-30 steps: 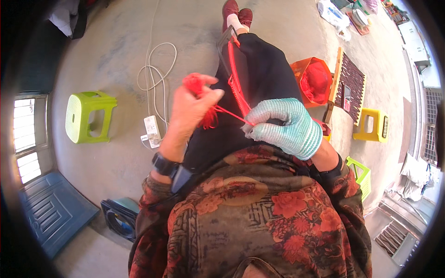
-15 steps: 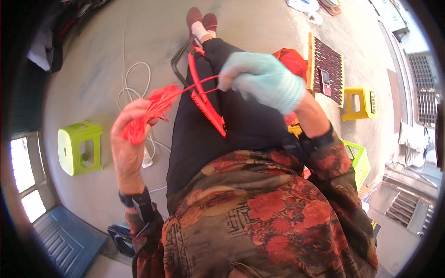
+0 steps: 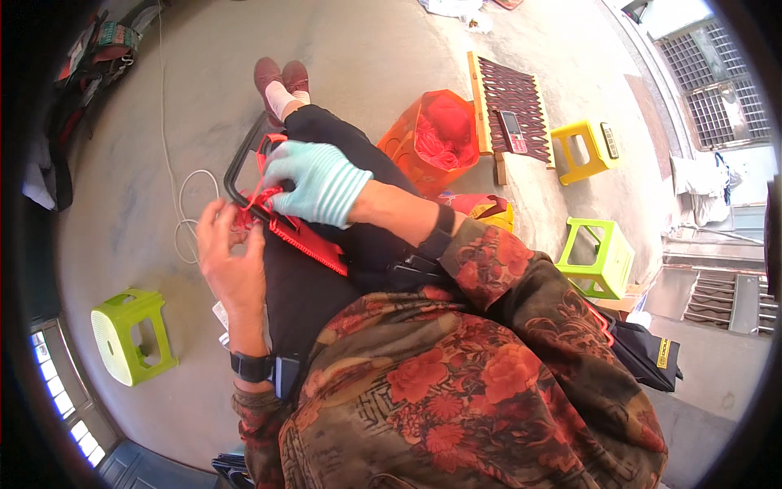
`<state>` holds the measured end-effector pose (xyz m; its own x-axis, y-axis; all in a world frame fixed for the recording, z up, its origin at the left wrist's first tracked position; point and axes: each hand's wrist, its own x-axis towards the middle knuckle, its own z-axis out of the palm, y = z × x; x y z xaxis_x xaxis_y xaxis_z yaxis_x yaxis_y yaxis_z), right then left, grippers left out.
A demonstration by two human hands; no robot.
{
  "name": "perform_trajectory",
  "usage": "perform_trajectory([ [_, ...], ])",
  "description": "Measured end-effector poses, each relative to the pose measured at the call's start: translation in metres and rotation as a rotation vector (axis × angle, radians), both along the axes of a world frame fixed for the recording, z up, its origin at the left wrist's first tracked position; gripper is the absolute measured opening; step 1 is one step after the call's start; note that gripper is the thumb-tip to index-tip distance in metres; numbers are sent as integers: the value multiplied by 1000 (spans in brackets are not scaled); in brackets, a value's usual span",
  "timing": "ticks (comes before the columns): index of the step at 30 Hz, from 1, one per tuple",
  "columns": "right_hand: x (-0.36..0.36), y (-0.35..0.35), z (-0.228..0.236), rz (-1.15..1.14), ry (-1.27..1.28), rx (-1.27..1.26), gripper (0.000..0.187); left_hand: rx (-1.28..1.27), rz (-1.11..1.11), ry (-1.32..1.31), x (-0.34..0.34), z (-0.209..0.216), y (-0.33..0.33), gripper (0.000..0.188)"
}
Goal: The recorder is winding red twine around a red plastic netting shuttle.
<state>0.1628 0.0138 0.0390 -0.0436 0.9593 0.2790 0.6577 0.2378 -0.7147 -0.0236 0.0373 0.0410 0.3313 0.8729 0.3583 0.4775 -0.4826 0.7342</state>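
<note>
Across my lap lies a black tubular frame (image 3: 234,167), and a band of red cord (image 3: 314,247) is wound closely along part of it. My left hand (image 3: 232,261), bare, has its fingers curled round a loose bunch of red cord (image 3: 244,218) beside the frame. In a pale blue knitted glove, my right hand (image 3: 319,184) is closed over the red cord at the frame, close to the left fingers. The glove hides its fingertips and part of the frame.
Right of my legs stands an orange-red container (image 3: 399,134) with balls of red yarn (image 3: 448,134). Beyond it are a slatted rack (image 3: 521,98) bearing a phone (image 3: 512,130), a yellow stool (image 3: 582,151) and a green stool (image 3: 603,257). Another green stool (image 3: 134,334) stands left; a white cable (image 3: 167,122) crosses the floor.
My right hand has moved left from its stretched cord to the frame, near my left hand. The red bunch has come down against the frame. The view has shifted, showing the yarn container more fully.
</note>
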Motion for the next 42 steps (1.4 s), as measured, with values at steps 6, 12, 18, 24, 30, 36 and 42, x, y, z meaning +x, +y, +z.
perform_trajectory([
  [6, 10, -35, 57, 186, 1310, -189, 8, -761, -315, -643, -44, 4, -2, 23],
  [12, -4, -87, 92, 416, 1383, -705, 16, -1478, -428, -1399, -20, 39, -29, 36],
  [18, 1, -78, 26, -129, 755, -229, 33, -1511, -388, -1409, -45, 12, -33, 35],
  [24, -25, -66, 62, 218, -329, 470, 40, -1698, -339, -1475, -45, 38, -55, 38],
  [30, -33, -68, 56, 469, -528, 655, 33, -1707, -198, -1363, -50, 58, -60, 43],
  [36, -21, -71, 72, 396, -27, 325, 22, -1247, -303, -887, -71, 42, -33, 35],
  [42, -6, -94, 70, 356, 1458, -282, 44, -1502, -437, -896, -32, 26, -23, 40],
])
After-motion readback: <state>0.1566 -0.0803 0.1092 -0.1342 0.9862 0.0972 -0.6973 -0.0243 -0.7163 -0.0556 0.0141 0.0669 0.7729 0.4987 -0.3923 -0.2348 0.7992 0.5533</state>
